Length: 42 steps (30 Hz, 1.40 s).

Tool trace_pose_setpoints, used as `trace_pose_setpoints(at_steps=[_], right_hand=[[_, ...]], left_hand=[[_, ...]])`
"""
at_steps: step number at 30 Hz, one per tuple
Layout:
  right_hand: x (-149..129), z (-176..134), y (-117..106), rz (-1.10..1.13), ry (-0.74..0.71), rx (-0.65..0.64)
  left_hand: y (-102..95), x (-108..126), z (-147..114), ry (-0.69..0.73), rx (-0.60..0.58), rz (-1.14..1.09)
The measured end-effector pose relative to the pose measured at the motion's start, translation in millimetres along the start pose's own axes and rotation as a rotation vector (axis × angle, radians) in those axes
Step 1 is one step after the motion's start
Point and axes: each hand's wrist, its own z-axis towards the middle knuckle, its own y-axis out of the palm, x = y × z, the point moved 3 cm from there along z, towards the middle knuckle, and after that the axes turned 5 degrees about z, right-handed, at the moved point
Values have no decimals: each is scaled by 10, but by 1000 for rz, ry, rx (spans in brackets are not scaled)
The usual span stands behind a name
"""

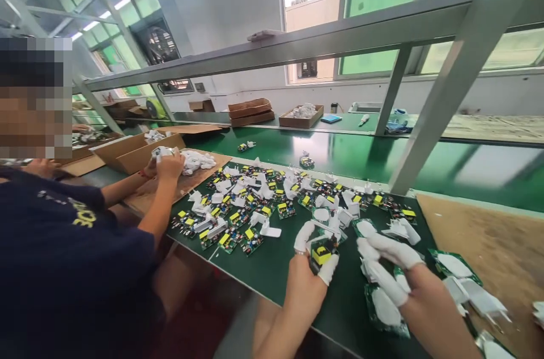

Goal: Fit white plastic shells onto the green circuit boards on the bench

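Note:
My left hand (pixel 306 282), with white finger cots on the fingers, grips a circuit board (pixel 322 256) that carries a yellow-wrapped transformer. Just to its right my right hand (pixel 397 277), also in white finger cots, has its fingers curled together. What they hold is hidden, though a bit of green and white shows between them. Below this hand a green board with a white pad (pixel 386 308) lies on the table. Beyond both hands spreads a heap of circuit boards (pixel 235 217) mixed with white plug housings (pixel 266 227).
At the left a co-worker in a dark shirt (pixel 72 257) handles a white piece beside a cardboard box (pixel 136 152). More boards and a plug housing (pixel 484 296) lie on the brown sheet (pixel 501 246) at right. A slanted metal post (pixel 450 76) rises behind the table.

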Motion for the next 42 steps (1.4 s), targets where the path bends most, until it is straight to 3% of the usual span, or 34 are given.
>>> trace_pose_setpoints(at_steps=[7, 11, 13, 17, 20, 23, 26, 31, 35, 37, 42], right_hand=[[-214, 91, 388, -23, -247, 60], [-174, 22, 441, -38, -236, 69], [-150, -17, 441, -68, -198, 59], [-45, -86, 467, -86, -29, 0], [35, -118, 539, -69, 35, -113], [82, -122, 554, -82, 96, -94], [47, -115, 525, -71, 30, -55], [-28, -94, 451, -106, -112, -34], [-48, -65, 416, -256, -240, -22], [-45, -58, 420, -320, -303, -20], [-62, -56, 440, -394, -386, -15]], left_hand=[[59, 85, -110, 38, -40, 316], [90, 81, -112, 45, -39, 300], [103, 62, -95, 11, -10, 169], [167, 40, -87, -54, 50, -302], [256, 37, -133, -196, -11, -669], [255, 59, -144, -256, -63, -814], [113, 74, -59, -228, -56, -640], [-99, 95, 72, -231, -181, -289], [-134, 153, 75, -85, -248, -83], [-126, 156, 75, -49, -220, -40], [-68, 71, 38, -130, -5, -144]])
